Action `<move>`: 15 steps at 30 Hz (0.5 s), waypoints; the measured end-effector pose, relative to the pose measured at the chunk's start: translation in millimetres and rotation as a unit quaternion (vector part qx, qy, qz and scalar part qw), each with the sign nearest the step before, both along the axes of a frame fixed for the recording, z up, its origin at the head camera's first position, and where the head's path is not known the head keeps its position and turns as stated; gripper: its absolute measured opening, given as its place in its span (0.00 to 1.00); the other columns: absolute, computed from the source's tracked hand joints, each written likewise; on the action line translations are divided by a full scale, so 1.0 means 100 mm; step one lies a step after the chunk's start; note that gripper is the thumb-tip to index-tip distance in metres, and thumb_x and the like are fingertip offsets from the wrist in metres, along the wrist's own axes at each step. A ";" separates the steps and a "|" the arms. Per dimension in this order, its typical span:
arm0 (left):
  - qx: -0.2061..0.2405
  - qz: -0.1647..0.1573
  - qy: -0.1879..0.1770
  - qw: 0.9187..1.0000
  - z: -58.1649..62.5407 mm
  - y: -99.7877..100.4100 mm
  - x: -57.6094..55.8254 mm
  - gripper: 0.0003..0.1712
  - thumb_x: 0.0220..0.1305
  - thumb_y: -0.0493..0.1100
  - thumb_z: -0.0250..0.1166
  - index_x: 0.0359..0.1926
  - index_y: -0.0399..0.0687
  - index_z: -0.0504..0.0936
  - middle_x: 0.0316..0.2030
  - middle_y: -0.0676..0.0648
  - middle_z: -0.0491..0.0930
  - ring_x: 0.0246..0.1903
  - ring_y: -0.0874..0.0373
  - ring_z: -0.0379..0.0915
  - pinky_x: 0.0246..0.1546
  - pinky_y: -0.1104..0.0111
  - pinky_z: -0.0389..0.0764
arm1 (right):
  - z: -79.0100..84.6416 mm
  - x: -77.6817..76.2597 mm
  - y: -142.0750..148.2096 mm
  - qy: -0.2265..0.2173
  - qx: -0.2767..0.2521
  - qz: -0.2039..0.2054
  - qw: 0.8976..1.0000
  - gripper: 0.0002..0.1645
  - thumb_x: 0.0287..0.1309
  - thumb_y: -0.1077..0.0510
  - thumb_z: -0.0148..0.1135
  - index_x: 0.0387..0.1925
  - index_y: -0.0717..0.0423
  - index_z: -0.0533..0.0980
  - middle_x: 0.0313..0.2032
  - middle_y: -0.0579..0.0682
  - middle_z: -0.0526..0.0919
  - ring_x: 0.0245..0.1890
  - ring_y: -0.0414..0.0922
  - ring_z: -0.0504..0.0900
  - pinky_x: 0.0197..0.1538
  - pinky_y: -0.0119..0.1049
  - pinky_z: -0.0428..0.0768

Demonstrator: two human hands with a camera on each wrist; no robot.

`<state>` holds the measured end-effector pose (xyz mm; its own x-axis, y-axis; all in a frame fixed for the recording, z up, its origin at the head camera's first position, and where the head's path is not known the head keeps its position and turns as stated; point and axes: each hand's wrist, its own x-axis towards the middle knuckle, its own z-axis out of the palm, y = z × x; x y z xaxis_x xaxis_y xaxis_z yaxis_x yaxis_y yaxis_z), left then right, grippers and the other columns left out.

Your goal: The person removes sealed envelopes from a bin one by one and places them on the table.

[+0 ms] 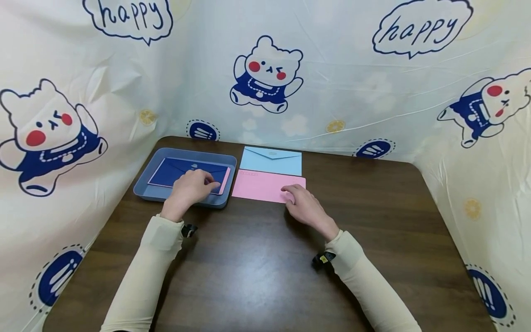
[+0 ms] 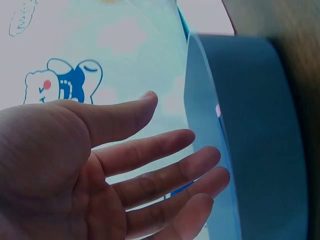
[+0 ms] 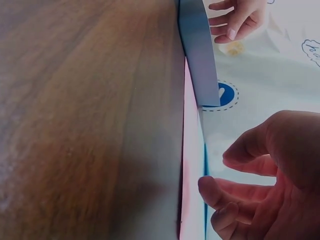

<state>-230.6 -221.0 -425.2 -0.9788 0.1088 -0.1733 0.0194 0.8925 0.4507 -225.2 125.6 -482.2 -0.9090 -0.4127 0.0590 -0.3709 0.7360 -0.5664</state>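
Observation:
My left hand (image 1: 191,186) is over the blue-grey tray (image 1: 141,185), above a dark blue envelope (image 1: 169,169) that lies in it. A pink edge (image 1: 225,180) shows from beneath that envelope at its right end. In the left wrist view the fingers (image 2: 165,175) are spread and loosely bent, with nothing between them, beside the tray's wall (image 2: 260,110). Over the right end of a pink envelope (image 1: 259,186) is my right hand (image 1: 306,205). Its fingers (image 3: 245,195) curve loosely without holding anything. Whether the fingertips touch the pink envelope cannot be told.
Behind the pink envelope, a light blue envelope (image 1: 271,163) lies flap side up, close against its back edge. The brown wooden table (image 1: 373,207) stretches to the front and right. A printed curtain (image 1: 332,69) hangs along the back and both sides.

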 end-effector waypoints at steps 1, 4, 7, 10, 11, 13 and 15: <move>0.000 0.002 0.000 1.000 0.02 -0.02 0.00 0.21 0.76 0.51 0.66 0.56 0.37 0.87 0.49 0.35 0.85 0.42 0.40 0.79 0.41 0.49 0.82 | 0.00 -0.01 -0.01 -0.002 0.001 0.001 1.000 0.22 0.73 0.62 0.59 0.65 0.59 0.79 0.63 0.56 0.80 0.64 0.53 0.78 0.65 0.57 0.76; -0.001 0.012 -0.002 1.000 0.05 -0.11 -0.01 0.22 0.76 0.51 0.66 0.56 0.36 0.86 0.51 0.32 0.84 0.44 0.38 0.78 0.43 0.46 0.81 | 0.02 -0.02 -0.03 -0.012 0.006 0.004 1.000 0.22 0.74 0.62 0.58 0.65 0.59 0.78 0.63 0.56 0.80 0.64 0.53 0.77 0.66 0.57 0.75; -0.004 0.023 -0.011 1.000 0.08 -0.20 -0.04 0.23 0.76 0.50 0.66 0.57 0.35 0.85 0.52 0.31 0.83 0.44 0.37 0.78 0.43 0.45 0.81 | 0.05 -0.04 -0.05 -0.019 0.009 0.009 1.000 0.22 0.74 0.61 0.58 0.66 0.60 0.78 0.63 0.57 0.80 0.65 0.53 0.77 0.66 0.56 0.75; -0.006 0.033 -0.020 0.999 0.10 -0.29 -0.08 0.24 0.76 0.50 0.65 0.59 0.35 0.84 0.55 0.30 0.82 0.45 0.37 0.77 0.44 0.45 0.81 | 0.07 -0.07 -0.08 -0.022 0.005 0.013 1.000 0.22 0.73 0.63 0.58 0.65 0.61 0.78 0.63 0.57 0.81 0.64 0.54 0.77 0.66 0.55 0.75; -0.006 0.036 -0.022 0.999 0.11 -0.33 -0.10 0.24 0.77 0.50 0.64 0.61 0.34 0.83 0.56 0.29 0.82 0.46 0.37 0.77 0.45 0.44 0.80 | 0.07 -0.08 -0.09 -0.023 0.003 0.014 1.000 0.22 0.73 0.63 0.58 0.65 0.62 0.78 0.63 0.58 0.81 0.64 0.55 0.78 0.66 0.55 0.76; -0.004 0.040 -0.025 0.999 0.12 -0.40 -0.13 0.25 0.77 0.50 0.63 0.62 0.33 0.82 0.58 0.28 0.80 0.47 0.36 0.77 0.47 0.43 0.80 | 0.07 -0.11 -0.11 -0.024 -0.001 0.015 1.000 0.22 0.73 0.63 0.58 0.65 0.62 0.78 0.62 0.58 0.82 0.62 0.55 0.79 0.64 0.54 0.77; 0.000 0.047 -0.026 0.999 0.13 -0.48 -0.16 0.26 0.78 0.50 0.62 0.62 0.32 0.81 0.59 0.28 0.79 0.49 0.35 0.76 0.50 0.41 0.78 | 0.08 -0.13 -0.13 -0.026 -0.006 0.014 1.000 0.22 0.73 0.63 0.58 0.65 0.62 0.78 0.60 0.59 0.83 0.59 0.55 0.81 0.62 0.54 0.79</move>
<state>-246.7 -268.7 -412.4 -0.9746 0.0171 -0.2232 -0.0873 0.8892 0.4491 -238.6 112.7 -474.6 -0.8995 -0.4367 0.0173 -0.3603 0.7186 -0.5948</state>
